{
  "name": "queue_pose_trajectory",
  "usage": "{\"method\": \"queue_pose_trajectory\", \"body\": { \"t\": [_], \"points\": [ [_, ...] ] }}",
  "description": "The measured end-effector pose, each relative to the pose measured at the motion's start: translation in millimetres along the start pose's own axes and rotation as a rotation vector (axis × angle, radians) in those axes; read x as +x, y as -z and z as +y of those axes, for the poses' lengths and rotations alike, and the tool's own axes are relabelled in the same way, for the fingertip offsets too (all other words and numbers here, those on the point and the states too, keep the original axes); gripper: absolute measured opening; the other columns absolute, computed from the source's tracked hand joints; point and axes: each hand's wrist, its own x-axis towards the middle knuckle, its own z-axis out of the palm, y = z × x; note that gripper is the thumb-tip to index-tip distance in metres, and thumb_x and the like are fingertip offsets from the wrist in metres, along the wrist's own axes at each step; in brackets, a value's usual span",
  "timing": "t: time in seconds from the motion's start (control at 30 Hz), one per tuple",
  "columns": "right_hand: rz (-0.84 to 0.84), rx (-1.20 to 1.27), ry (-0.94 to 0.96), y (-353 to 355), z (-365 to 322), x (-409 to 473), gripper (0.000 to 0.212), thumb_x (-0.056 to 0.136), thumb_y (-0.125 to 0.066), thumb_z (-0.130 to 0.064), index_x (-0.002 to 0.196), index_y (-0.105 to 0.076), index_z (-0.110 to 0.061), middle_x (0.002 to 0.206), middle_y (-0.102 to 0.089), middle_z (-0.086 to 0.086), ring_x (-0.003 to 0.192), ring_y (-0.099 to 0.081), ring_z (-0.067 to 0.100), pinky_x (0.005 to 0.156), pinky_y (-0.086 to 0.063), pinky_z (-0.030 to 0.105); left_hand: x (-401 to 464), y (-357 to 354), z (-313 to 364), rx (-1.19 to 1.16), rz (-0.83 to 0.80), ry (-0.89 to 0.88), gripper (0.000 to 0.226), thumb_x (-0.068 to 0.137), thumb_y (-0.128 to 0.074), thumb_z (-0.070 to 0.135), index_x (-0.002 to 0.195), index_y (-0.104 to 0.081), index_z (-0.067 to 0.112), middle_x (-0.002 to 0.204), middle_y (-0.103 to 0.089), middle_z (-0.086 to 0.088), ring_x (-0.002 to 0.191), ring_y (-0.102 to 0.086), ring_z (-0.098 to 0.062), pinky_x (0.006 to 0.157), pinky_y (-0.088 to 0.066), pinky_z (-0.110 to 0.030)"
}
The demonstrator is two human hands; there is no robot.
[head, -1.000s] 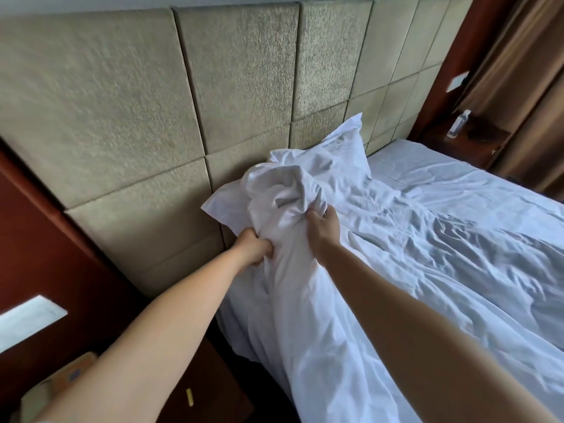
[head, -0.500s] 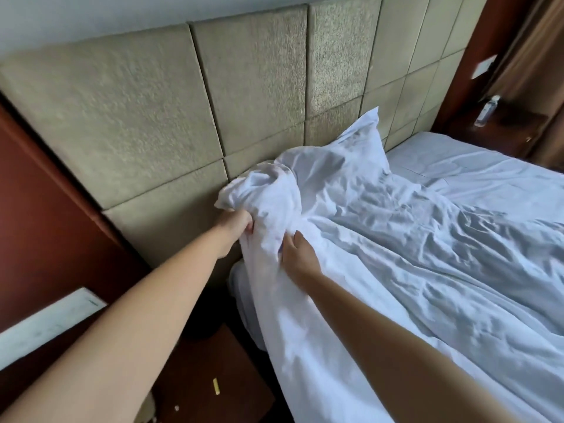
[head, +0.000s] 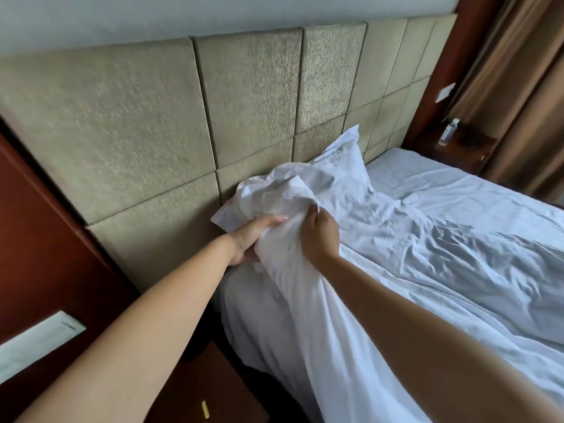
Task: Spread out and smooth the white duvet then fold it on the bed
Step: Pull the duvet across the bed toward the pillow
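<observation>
While the left hand (head: 250, 238) grips bunched cloth from below, the right hand (head: 323, 232) pinches the white duvet (head: 305, 270) just beside it, near the headboard (head: 152, 132); soft, light, limp. Best held at corners, crumpled rightward across the bed (head: 473, 190).
</observation>
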Motion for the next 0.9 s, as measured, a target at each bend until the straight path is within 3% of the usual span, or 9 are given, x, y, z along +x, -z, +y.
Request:
{"method": "queue_pose_trajectory", "body": {
  "t": [0.1, 0.17, 0.27, 0.43, 0.57, 0.67, 0.77, 0.83, 0.9],
  "points": [
    [0.120, 0.096, -0.051, 24, -6, 26, 0.047, 0.105, -0.025, -0.029, 0.091, -0.057, 0.003, 0.101, -0.063, 0.022, 0.097, -0.057, 0.035, 0.074, -0.034, 0.032, 10, -19, -1, 0.075, -0.164, -0.063, 0.064, 0.062, -0.080, 0.038, 0.121, -0.061, 0.019, 0.115, -0.068, -0.002, 0.110, -0.061, -0.020, 0.097, -0.048, -0.033],
    [0.156, 0.110, -0.083, 32, -2, 34, 0.047, 0.105, -0.025, -0.030, 0.091, -0.056, 0.002, 0.101, -0.062, 0.020, 0.096, -0.056, 0.032, 0.072, -0.031, 0.030, 14, -36, -3, 0.356, -0.171, -0.112, 0.067, 0.068, -0.085, 0.026, 0.126, -0.053, 0.020, 0.113, -0.063, 0.007, 0.111, -0.058, -0.015, 0.087, -0.048, -0.024],
    [0.159, 0.078, -0.136, 34, 12, 38, 0.047, 0.104, -0.025, -0.032, 0.096, -0.056, 0.002, 0.107, -0.061, 0.021, 0.103, -0.055, 0.034, 0.075, -0.031, 0.030, 15, -43, -3, 0.809, -0.194, -0.087, 0.093, 0.068, -0.084, 0.028, 0.145, -0.032, 0.022, 0.142, -0.042, 0.006, 0.134, -0.038, -0.019, 0.106, -0.035, -0.029],
    [0.025, -0.056, -0.232, 26, 33, 44, 0.049, 0.103, -0.026, -0.038, 0.114, -0.055, 0.000, 0.124, -0.056, 0.019, 0.117, -0.048, 0.035, 0.092, -0.035, 0.036, 11, -22, 24, 0.696, -0.219, 0.012, 0.063, 0.079, -0.075, 0.017, 0.135, -0.046, 0.019, 0.132, -0.055, -0.003, 0.117, -0.054, -0.021, 0.101, -0.043, -0.034],
    [0.224, -0.091, 0.062, 30, 20, 31, 0.032, 0.096, -0.043, -0.036, 0.107, -0.061, -0.012, 0.111, -0.058, 0.008, 0.110, -0.048, 0.028, 0.090, -0.034, 0.032, 12, 0, 84, 0.686, 0.072, -0.060, 0.073, 0.076, -0.076, 0.038, 0.134, -0.041, 0.013, 0.131, -0.052, -0.002, 0.115, -0.052, -0.021, 0.095, -0.044, -0.032],
    [-0.179, -0.028, 0.261, 35, 3, 6, 0.034, 0.099, -0.043, -0.035, 0.106, -0.063, -0.008, 0.101, -0.062, 0.007, 0.100, -0.056, 0.024, 0.079, -0.037, 0.030, 6, 6, 130, 0.636, 0.312, -0.174, 0.077, 0.083, -0.070, 0.041, 0.142, -0.035, 0.006, 0.138, -0.047, -0.009, 0.121, -0.050, -0.027, 0.085, -0.042, -0.030],
    [-0.595, 0.190, 0.044, 30, -3, -5, 0.046, 0.100, -0.043, -0.038, 0.131, -0.051, -0.005, 0.130, -0.055, 0.012, 0.120, -0.049, 0.025, 0.100, -0.034, 0.031, -2, -3, 144, 0.653, 0.462, -0.187, 0.071, 0.089, -0.062, 0.041, 0.141, -0.035, 0.001, 0.121, -0.055, -0.019, 0.111, -0.055, -0.029, 0.071, -0.040, -0.028],
    [-0.650, 0.275, -0.045, 21, -7, -7, 0.063, 0.082, -0.055, -0.060, 0.131, -0.052, -0.019, 0.127, -0.058, -0.002, 0.117, -0.053, 0.016, 0.102, -0.039, 0.031, 4, -10, 132, 0.541, 0.435, -0.157, 0.075, 0.089, -0.062, 0.044, 0.144, -0.033, 0.002, 0.137, -0.047, -0.019, 0.122, -0.050, -0.033, 0.078, -0.040, -0.031],
    [-0.590, 0.092, -0.066, 9, -3, -6, 0.053, 0.073, -0.064, -0.059, 0.106, -0.062, -0.018, 0.107, -0.065, -0.002, 0.100, -0.060, 0.016, 0.087, -0.047, 0.029, 13, -15, 113, 0.405, 0.313, -0.145, 0.072, 0.085, -0.062, 0.052, 0.140, -0.042, 0.009, 0.142, -0.043, -0.014, 0.125, -0.048, -0.033, 0.089, -0.042, -0.034]
  ]
}}
